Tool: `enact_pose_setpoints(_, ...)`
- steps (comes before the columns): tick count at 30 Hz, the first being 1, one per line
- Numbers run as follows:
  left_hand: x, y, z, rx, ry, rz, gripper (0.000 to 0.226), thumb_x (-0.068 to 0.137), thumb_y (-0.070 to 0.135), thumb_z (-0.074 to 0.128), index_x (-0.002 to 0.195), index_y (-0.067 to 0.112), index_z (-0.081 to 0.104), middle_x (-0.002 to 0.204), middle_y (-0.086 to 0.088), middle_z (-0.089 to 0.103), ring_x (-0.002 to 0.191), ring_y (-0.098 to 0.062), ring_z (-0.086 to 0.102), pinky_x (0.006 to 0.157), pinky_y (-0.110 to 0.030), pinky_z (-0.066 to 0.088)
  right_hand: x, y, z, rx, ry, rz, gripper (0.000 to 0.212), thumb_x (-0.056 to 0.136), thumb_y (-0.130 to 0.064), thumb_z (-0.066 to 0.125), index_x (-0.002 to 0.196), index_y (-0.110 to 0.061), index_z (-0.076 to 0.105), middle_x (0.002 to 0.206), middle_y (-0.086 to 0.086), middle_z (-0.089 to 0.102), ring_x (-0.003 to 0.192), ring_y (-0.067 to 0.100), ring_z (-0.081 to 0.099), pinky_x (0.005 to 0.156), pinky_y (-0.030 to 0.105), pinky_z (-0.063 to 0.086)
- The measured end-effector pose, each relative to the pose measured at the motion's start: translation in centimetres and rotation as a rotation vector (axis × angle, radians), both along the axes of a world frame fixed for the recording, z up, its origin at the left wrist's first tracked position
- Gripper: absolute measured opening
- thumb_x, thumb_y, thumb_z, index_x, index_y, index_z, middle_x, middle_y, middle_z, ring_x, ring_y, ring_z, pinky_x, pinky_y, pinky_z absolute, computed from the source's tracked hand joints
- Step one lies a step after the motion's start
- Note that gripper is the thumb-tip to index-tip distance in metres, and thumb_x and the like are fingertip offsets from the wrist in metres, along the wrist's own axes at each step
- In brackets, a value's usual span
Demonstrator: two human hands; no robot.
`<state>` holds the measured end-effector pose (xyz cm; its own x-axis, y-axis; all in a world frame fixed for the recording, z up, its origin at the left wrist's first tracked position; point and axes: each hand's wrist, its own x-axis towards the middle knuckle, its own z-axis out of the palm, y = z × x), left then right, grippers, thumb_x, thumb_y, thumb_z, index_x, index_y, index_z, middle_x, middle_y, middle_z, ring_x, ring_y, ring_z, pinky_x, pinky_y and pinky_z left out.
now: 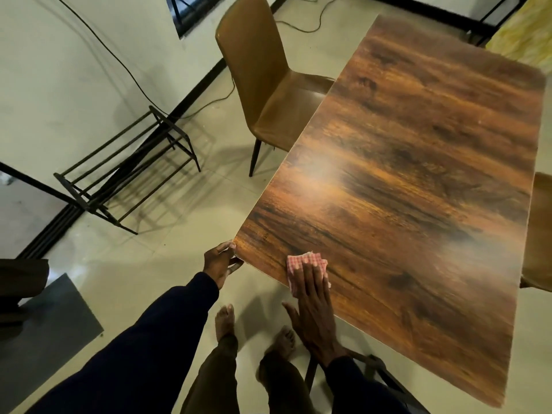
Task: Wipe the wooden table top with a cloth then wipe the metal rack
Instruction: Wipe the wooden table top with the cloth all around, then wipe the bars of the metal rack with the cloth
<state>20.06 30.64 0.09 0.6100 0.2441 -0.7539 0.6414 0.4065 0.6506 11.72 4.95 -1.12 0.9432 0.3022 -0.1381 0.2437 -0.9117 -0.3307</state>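
A dark-grained wooden table [418, 162] fills the right of the view on a pale tiled floor [185, 228], with a brown chair [268, 85] tucked in at 12 o'clock, a black metal rack [125, 171] against the wall at 10 o'clock, and a cable [119, 61] trailing down that wall. The right hand [313, 306] lies flat, fingers spread, pressing a pink checked cloth [294, 264] onto the table's near edge, the cloth showing at the hand's 12 o'clock under the fingertips. The left hand [219, 264] grips the table's near corner, at 9 o'clock from the cloth
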Motion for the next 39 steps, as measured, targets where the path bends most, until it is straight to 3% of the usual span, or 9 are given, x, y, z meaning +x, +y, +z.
enact_pose_setpoints(4, -1.3, 1.4, 0.6, -0.021, 0.022, 0.006, 0.019, 0.104, 0.014, 0.053, 0.110, 0.003, 0.067, 0.115, -0.018, 0.067, 0.107, -0.039, 0.065, 0.097, -0.043, 0.050, 1.2, 4.6, 1.3, -0.023, -0.010, 0.125, 0.091, 0.084, -0.019, 0.089, 0.162, -0.009, 0.042, 0.171, 0.020, 0.032, 0.157, 0.042, 0.033, 0.125, 0.060, 0.037)
enact_pose_setpoints(7, -1.6, 3.1, 1.1, -0.020, 0.037, 0.011, 0.034, 0.106, 0.019, 0.052, 0.127, -0.006, 0.060, 0.123, -0.020, 0.065, 0.110, -0.038, 0.064, 0.100, -0.043, 0.049, 1.6, 6.8, 1.6, -0.013, -0.131, 0.172, 0.087, 0.074, 0.009, 0.077, 0.155, -0.012, 0.054, 0.164, 0.017, 0.046, 0.149, 0.039, 0.047, 0.113, 0.059, 0.051)
enact_pose_setpoints(13, -0.5, 8.3, 2.9, -0.035, 0.023, -0.022, 0.040, 0.107, 0.026, 0.049, 0.128, -0.007, 0.059, 0.125, -0.022, 0.065, 0.109, -0.037, 0.064, 0.101, -0.042, 0.048, 2.7, 11.5, 2.3, 0.030, -0.119, 0.105, 0.094, 0.067, 0.026, 0.072, 0.154, -0.009, 0.055, 0.160, 0.016, 0.051, 0.147, 0.038, 0.050, 0.126, 0.045, 0.018)
enact_pose_setpoints(18, 1.4, 12.7, 4.3, -0.080, 0.003, -0.106, 0.041, 0.107, 0.027, 0.049, 0.129, -0.005, 0.060, 0.130, -0.023, 0.064, 0.111, -0.037, 0.063, 0.101, -0.041, 0.047, 5.1, 15.6, 5.1, 0.403, 0.095, -0.152, 0.053, 0.109, -0.002, 0.054, 0.159, -0.014, 0.046, 0.166, 0.010, 0.044, 0.156, 0.030, 0.041, 0.130, 0.044, 0.031)
enact_pose_setpoints(24, 3.7, 18.5, 9.3, -0.114, -0.059, -0.213, 0.033, 0.102, 0.016, 0.054, 0.126, -0.005, 0.063, 0.129, -0.021, 0.066, 0.110, -0.035, 0.066, 0.104, -0.041, 0.048, 8.2, 19.3, 11.8, 0.904, 0.247, -0.468, 0.043, 0.112, -0.031, 0.050, 0.151, -0.014, 0.058, 0.142, 0.016, 0.068, 0.130, 0.030, 0.064, 0.103, 0.027, 0.048)
enact_pose_setpoints(26, 3.9, 19.7, 11.1, -0.120, -0.078, -0.244, 0.032, 0.099, 0.009, 0.054, 0.126, -0.006, 0.064, 0.128, -0.022, 0.067, 0.112, -0.036, 0.066, 0.103, -0.041, 0.048, 8.7, 19.8, 12.7, 1.076, 0.359, -0.556, 0.042, 0.113, -0.030, 0.051, 0.152, -0.017, 0.057, 0.147, 0.002, 0.067, 0.136, 0.024, 0.064, 0.113, 0.035, 0.051)
enact_pose_setpoints(30, 4.6, 22.9, 14.9, -0.097, -0.186, -0.276, 0.029, 0.099, 0.003, 0.056, 0.126, -0.007, 0.064, 0.128, -0.026, 0.066, 0.110, -0.037, 0.064, 0.105, -0.044, 0.047, 11.6, 23.5, 15.0, 1.349, 0.577, -0.650, 0.046, 0.117, -0.023, 0.035, 0.156, -0.002, 0.047, 0.146, 0.018, 0.066, 0.136, 0.037, 0.063, 0.118, 0.052, 0.048)
enact_pose_setpoints(34, 5.5, 24.9, 17.4, -0.047, -0.249, -0.303, 0.026, 0.095, 0.005, 0.065, 0.120, -0.002, 0.069, 0.122, -0.022, 0.071, 0.102, -0.031, 0.068, 0.092, -0.034, 0.054, 14.6, 27.7, 18.1, 1.497, 0.690, -0.645, 0.046, 0.111, -0.023, 0.044, 0.151, -0.001, 0.053, 0.141, 0.021, 0.068, 0.128, 0.037, 0.069, 0.098, 0.042, 0.062)
enact_pose_setpoints(39, 6.9, 26.5, 19.4, 0.034, -0.355, -0.255, 0.025, 0.092, 0.002, 0.070, 0.117, 0.008, 0.071, 0.110, -0.013, 0.071, 0.095, -0.016, 0.063, 0.088, -0.032, 0.050, 18.0, 31.7, 21.0, 1.389, 0.685, -0.488, 0.041, 0.112, -0.011, 0.040, 0.147, 0.005, 0.054, 0.142, 0.032, 0.063, 0.129, 0.049, 0.062, 0.112, 0.059, 0.050)
